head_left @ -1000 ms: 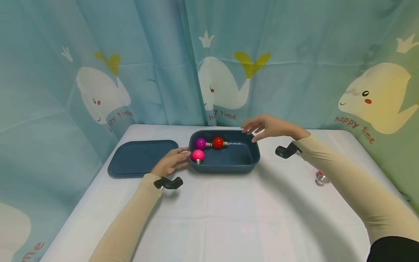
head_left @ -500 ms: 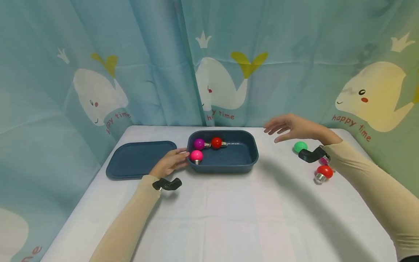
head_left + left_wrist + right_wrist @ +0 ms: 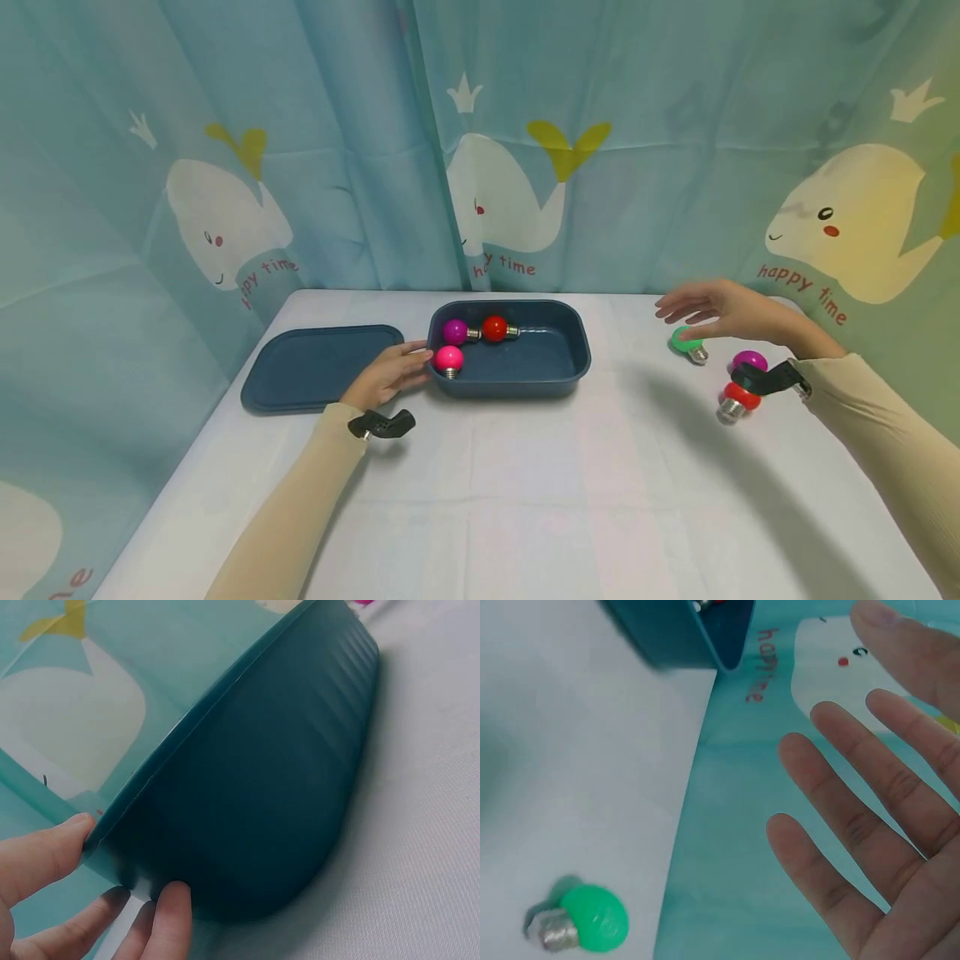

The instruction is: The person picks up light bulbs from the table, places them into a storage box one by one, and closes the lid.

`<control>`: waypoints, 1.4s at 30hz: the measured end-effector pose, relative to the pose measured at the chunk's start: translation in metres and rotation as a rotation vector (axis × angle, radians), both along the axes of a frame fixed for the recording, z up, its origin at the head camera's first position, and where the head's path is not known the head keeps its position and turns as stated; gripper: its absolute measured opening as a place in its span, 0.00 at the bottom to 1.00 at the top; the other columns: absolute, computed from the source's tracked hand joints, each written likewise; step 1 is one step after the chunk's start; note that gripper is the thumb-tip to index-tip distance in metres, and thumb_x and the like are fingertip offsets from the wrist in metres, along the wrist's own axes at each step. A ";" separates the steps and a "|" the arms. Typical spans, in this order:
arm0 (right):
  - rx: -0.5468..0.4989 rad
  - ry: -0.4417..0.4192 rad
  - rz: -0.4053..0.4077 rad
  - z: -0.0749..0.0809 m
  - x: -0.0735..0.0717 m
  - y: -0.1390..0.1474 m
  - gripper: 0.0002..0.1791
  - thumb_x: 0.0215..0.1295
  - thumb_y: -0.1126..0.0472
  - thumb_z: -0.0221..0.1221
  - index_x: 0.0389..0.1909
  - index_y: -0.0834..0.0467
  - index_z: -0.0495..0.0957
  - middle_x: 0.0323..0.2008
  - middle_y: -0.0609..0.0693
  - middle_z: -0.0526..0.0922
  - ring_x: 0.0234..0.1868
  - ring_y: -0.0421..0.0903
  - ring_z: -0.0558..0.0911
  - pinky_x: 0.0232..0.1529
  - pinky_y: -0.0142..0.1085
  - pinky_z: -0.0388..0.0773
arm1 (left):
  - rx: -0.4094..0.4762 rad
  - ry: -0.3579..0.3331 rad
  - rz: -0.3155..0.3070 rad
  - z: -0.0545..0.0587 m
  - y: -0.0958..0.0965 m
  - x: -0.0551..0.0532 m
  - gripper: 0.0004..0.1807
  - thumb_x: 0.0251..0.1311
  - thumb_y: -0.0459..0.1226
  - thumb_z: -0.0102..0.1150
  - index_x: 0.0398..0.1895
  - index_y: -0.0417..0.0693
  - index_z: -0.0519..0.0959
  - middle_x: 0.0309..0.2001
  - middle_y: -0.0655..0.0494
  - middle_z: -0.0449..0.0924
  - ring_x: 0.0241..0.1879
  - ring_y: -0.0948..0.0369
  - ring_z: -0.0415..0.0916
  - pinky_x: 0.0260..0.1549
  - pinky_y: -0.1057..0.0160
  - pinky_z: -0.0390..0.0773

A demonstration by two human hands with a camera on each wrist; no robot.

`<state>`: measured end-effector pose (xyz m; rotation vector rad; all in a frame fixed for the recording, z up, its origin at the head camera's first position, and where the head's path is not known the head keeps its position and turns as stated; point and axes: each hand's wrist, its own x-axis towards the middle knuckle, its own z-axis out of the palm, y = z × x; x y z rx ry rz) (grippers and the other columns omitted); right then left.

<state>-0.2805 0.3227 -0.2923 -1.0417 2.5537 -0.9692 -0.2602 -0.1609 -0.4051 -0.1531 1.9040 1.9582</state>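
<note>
A dark blue box (image 3: pixel 551 354) holds a purple light bulb (image 3: pixel 454 332), a red light bulb (image 3: pixel 494 328) and a pink light bulb (image 3: pixel 449 359) at its left side. My left hand (image 3: pixel 386 373) touches the box's left end, thumb at the rim and fingertips against the outer wall (image 3: pixel 247 772). Over on the right, my right hand (image 3: pixel 738 315) hovers with spread fingers and holds nothing. Its thumb overlaps a green light bulb (image 3: pixel 681 342) lying on the table. In the right wrist view that green bulb (image 3: pixel 596 919) lies apart from the fingers.
Another purple bulb (image 3: pixel 750 360) and red bulb (image 3: pixel 741 396) lie right of the box, partly behind the black wrist camera (image 3: pixel 767 379). A flat blue lid (image 3: pixel 322 367) lies left of the box. A whale-print curtain (image 3: pixel 360 167) stands behind the white table (image 3: pixel 525 483).
My right hand has moved right, from over the box's right end to above the green bulb. More of the loose bulbs shows now. The left hand stays at the box.
</note>
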 end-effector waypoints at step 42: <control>-0.118 -0.126 -0.158 -0.089 0.031 0.110 0.23 0.57 0.73 0.60 0.54 0.74 0.68 0.46 0.33 0.82 0.46 0.26 0.79 0.42 0.16 0.76 | -0.002 -0.003 -0.011 0.000 0.001 0.000 0.33 0.69 0.32 0.45 0.72 0.34 0.45 0.72 0.37 0.50 0.70 0.46 0.53 0.67 0.51 0.63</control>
